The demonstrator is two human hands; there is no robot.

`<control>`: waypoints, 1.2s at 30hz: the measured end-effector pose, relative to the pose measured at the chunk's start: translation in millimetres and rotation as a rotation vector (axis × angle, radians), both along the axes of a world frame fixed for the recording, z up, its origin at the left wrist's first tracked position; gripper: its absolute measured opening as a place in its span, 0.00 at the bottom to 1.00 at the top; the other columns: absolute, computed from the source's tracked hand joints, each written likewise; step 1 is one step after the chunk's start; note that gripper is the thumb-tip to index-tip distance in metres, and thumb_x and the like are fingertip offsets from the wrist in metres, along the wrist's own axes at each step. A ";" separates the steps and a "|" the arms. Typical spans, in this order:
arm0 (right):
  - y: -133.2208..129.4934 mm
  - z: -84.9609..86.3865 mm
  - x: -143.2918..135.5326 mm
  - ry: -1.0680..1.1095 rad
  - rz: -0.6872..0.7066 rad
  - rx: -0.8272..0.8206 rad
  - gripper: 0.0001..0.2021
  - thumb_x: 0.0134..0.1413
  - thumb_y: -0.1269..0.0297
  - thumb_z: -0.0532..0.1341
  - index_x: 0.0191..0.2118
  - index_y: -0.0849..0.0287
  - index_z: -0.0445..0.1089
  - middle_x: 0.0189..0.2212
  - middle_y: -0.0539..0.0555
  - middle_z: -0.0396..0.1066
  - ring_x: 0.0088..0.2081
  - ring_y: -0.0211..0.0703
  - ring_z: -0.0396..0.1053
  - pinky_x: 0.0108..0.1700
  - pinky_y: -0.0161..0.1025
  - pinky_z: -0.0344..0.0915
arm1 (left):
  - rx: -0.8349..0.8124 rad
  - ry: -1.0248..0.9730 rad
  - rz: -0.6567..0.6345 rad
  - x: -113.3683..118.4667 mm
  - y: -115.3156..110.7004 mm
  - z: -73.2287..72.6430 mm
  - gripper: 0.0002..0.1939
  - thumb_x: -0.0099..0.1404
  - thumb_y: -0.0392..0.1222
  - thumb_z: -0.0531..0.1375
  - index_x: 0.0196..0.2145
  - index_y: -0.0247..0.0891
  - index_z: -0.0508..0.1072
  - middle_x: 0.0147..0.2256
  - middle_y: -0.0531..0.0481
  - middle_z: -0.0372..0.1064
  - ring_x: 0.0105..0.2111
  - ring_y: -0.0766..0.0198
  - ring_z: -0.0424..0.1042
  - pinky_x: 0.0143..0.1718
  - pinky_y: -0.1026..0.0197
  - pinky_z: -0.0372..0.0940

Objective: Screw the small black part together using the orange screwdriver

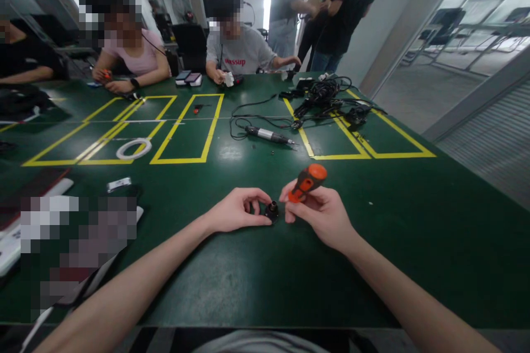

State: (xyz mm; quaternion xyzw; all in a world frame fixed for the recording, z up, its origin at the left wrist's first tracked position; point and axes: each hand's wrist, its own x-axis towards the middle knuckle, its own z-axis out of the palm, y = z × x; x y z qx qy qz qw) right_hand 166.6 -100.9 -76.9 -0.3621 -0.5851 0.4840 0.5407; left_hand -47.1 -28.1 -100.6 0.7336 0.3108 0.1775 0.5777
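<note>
A small round black part [271, 210] rests on the green table, with a short metallic piece on its top. My left hand [242, 209] holds it from the left, thumb and fingers at its edge. Just to the right, my right hand [321, 210] grips an orange and black screwdriver [308, 182], whose handle tilts up and to the right. The screwdriver's tip is hidden by the fingers.
A pen-shaped electric tool [269, 135] with a cable lies ahead, near a heap of black cables [325, 96]. A white ring [133, 149] and blurred devices are at left. People sit across the green table [232, 276]; others stand behind.
</note>
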 end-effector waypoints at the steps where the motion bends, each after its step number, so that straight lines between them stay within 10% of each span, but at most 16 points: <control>1: 0.4 0.3 0.0 0.002 0.009 -0.001 0.16 0.59 0.50 0.72 0.34 0.60 0.75 0.26 0.52 0.74 0.24 0.39 0.73 0.30 0.37 0.74 | -0.001 0.002 -0.002 -0.3 0.2 -0.3 0.23 0.56 0.46 0.73 0.46 0.33 0.78 0.25 0.57 0.70 0.25 0.70 0.66 0.28 0.67 0.59; 15: -1.2 -2.6 -4.6 0.011 -0.023 -0.005 0.18 0.57 0.48 0.73 0.35 0.59 0.73 0.28 0.52 0.75 0.24 0.38 0.71 0.30 0.36 0.72 | 0.019 -0.005 -0.005 0.1 0.6 0.3 0.22 0.56 0.46 0.73 0.46 0.33 0.78 0.26 0.56 0.71 0.25 0.71 0.67 0.27 0.67 0.59; 21: 0.3 -0.5 -2.5 -0.005 -0.024 0.026 0.18 0.63 0.48 0.69 0.35 0.60 0.75 0.24 0.50 0.72 0.23 0.37 0.70 0.29 0.36 0.72 | -0.062 -0.072 0.020 -1.6 2.3 -2.2 0.27 0.55 0.45 0.73 0.50 0.34 0.73 0.44 0.44 0.80 0.31 0.69 0.73 0.29 0.67 0.61; 26: -2.4 -2.7 -4.3 0.029 -0.020 -0.006 0.19 0.61 0.46 0.70 0.43 0.58 0.73 0.32 0.54 0.77 0.26 0.39 0.74 0.32 0.38 0.75 | -0.094 -0.073 -0.020 -2.0 4.0 -1.8 0.21 0.56 0.44 0.73 0.44 0.33 0.75 0.41 0.44 0.80 0.32 0.68 0.73 0.31 0.66 0.63; 36: -1.9 3.5 -3.4 -0.071 -0.109 0.068 0.20 0.59 0.47 0.71 0.27 0.59 0.75 0.27 0.53 0.73 0.26 0.39 0.70 0.31 0.39 0.72 | -0.045 -0.044 -0.012 -0.4 2.7 -1.2 0.22 0.54 0.44 0.73 0.45 0.33 0.77 0.33 0.50 0.77 0.29 0.68 0.72 0.29 0.67 0.61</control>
